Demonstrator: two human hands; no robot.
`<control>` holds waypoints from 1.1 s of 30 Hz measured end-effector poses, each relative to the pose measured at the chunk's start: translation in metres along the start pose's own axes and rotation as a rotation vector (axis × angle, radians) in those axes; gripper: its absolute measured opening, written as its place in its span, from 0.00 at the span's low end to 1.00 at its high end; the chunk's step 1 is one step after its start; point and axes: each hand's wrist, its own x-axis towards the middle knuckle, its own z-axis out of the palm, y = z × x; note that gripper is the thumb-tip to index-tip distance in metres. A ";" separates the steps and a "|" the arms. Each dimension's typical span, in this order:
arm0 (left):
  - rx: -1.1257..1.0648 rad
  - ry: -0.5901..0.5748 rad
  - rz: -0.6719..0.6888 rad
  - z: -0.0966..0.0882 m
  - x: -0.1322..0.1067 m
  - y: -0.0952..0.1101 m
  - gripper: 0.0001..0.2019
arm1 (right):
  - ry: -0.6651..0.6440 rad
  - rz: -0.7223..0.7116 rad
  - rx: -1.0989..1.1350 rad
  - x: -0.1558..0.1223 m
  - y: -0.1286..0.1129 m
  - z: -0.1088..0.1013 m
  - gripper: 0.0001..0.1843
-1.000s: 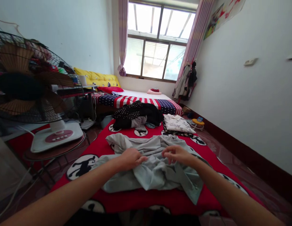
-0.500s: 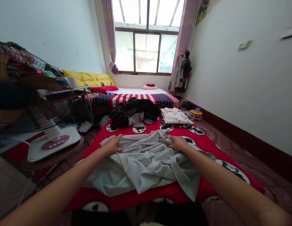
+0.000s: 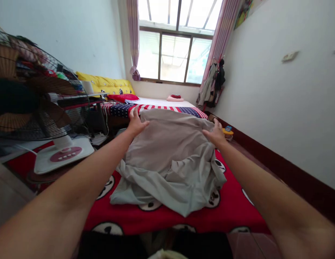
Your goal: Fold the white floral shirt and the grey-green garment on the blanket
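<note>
A pale grey garment (image 3: 170,154) hangs lifted over the red bed cover (image 3: 232,212) with black-and-white round prints. My left hand (image 3: 136,122) grips its upper left edge, thumb over the cloth. My right hand (image 3: 216,133) grips its upper right edge. Between the two hands the cloth is stretched flat. Its lower part lies crumpled on the cover. The raised garment hides the clothes that lay farther up the bed.
A big standing fan (image 3: 35,100) on a white base (image 3: 63,154) stands at the left. A striped, starred bed (image 3: 194,112) with a red pillow (image 3: 122,97) lies under the window. Clothes hang (image 3: 213,86) by the right curtain. A white wall runs along the right.
Both hands have closed on the garment's far edge and raised it off the bed, spreading it. It now covers the dark clothes pile and the folded pieces behind.
</note>
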 end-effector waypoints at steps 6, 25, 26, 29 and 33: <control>0.175 -0.454 0.144 0.043 -0.096 -0.057 0.32 | -0.368 -0.100 -0.277 -0.078 0.054 0.026 0.39; 0.363 -0.444 -0.085 0.024 -0.127 -0.114 0.40 | -0.128 0.118 -0.470 -0.108 0.128 -0.041 0.17; 0.319 -0.415 -0.126 0.025 -0.124 -0.113 0.39 | -0.136 0.079 -0.479 -0.113 0.123 -0.037 0.17; 0.121 -0.364 -0.272 0.030 -0.114 -0.104 0.34 | -0.183 -0.125 -0.275 -0.136 0.083 -0.017 0.15; -0.035 -0.410 -0.326 0.038 -0.106 -0.091 0.32 | -0.548 -0.300 0.091 -0.175 0.008 0.016 0.22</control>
